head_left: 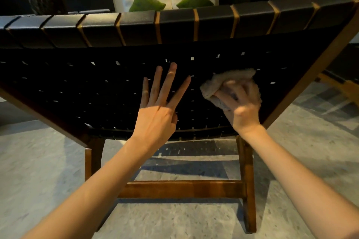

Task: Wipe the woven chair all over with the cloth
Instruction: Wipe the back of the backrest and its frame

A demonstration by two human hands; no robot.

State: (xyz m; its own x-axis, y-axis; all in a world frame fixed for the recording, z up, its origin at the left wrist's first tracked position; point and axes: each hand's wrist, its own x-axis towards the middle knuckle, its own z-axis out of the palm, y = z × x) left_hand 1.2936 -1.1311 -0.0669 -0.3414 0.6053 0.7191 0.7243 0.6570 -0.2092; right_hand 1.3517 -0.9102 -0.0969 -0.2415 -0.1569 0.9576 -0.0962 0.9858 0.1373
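Observation:
The woven chair (pixel 93 87) fills the view from behind: black woven straps on a brown wooden frame, with its back panel facing me. My left hand (pixel 157 106) lies with straight spread fingers against the middle of the weave. Just right of it, my right hand (pixel 240 106) grips a bunched beige cloth (pixel 219 83) and presses it on the weave. The cloth is blurred.
The chair's wooden legs and crossbar (pixel 182 188) stand on a grey stone floor (pixel 38 161) below my arms. Beyond the top rail are two green cushions (pixel 145 1) on a white seat. Another wooden frame part (pixel 340 85) shows at the right.

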